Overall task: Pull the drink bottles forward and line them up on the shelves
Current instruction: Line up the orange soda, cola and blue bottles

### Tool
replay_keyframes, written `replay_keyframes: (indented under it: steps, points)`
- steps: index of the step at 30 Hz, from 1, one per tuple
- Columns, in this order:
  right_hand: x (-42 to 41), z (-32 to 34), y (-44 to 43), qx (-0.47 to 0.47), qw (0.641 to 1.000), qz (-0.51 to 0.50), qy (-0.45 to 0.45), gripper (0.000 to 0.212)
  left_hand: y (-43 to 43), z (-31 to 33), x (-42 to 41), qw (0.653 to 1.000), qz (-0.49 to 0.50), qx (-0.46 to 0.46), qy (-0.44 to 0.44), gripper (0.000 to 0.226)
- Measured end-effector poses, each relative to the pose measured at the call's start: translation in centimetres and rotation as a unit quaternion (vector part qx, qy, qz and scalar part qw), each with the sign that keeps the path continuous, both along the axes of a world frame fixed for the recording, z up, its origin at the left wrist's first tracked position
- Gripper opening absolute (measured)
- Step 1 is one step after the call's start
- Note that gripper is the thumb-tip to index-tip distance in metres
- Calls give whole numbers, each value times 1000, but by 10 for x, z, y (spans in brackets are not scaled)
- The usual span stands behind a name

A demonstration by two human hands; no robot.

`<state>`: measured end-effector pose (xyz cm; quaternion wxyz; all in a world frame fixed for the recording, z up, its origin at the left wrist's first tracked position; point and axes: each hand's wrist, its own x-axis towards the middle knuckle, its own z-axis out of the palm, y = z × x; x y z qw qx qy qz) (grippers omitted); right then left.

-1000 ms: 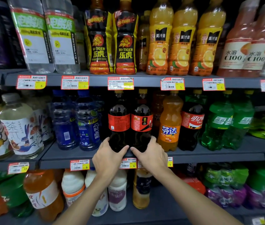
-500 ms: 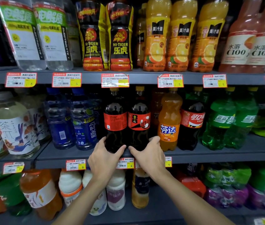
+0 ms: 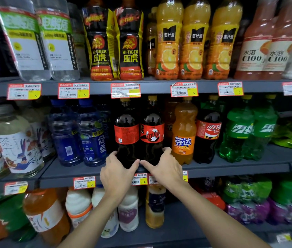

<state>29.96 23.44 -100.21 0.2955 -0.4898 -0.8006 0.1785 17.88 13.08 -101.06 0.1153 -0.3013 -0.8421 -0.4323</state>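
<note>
Three grey store shelves packed with drink bottles, seen from head height. On the middle shelf [image 3: 231,167], two dark cola bottles with yellow caps and red labels, side by side at the front edge: the left cola bottle [image 3: 126,133] turned to a barcode panel, the right cola bottle [image 3: 152,133] to a round red-and-white logo. Left hand [image 3: 116,176] cupped round the base of the left one, right hand [image 3: 166,169] round the base of the right one, fingers curled onto the outer sides, thumbs nearly meeting in front. Just right, an orange Fanta bottle [image 3: 184,133] lettered 芬达, a Coca-Cola bottle [image 3: 207,135] lettered 可口可乐, then green Sprite bottles [image 3: 240,133] lettered 雪碧. To the left, blue bottles [image 3: 91,136] lettered 脉动 and a pale tea bottle [image 3: 14,145] marked 茶. On the top shelf, clear bottles [image 3: 55,42] reading ELECTROLYTE, black-and-yellow HI-TIGER bottles [image 3: 129,45] lettered 乐虎, orange juice bottles [image 3: 193,42] labelled 美汁源, and pink bottles [image 3: 252,51] reading 水溶 C100. Red-and-yellow price tags [image 3: 73,90] along the shelf edges, several showing 5, lower ones 6 and 4. Below, white, orange and purple bottles, labels too blurred to read.
</note>
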Motion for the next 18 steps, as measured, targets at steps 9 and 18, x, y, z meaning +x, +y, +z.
replay_keyframes:
  steps: [9,18]
  points:
    - [16,-1,15,-11,996,90,-26,89,3,0,-19,994,-101,-25,38,60]
    - [15,-3,16,-10,996,84,-33,86,17,-4,9,998,53,-29,8,94]
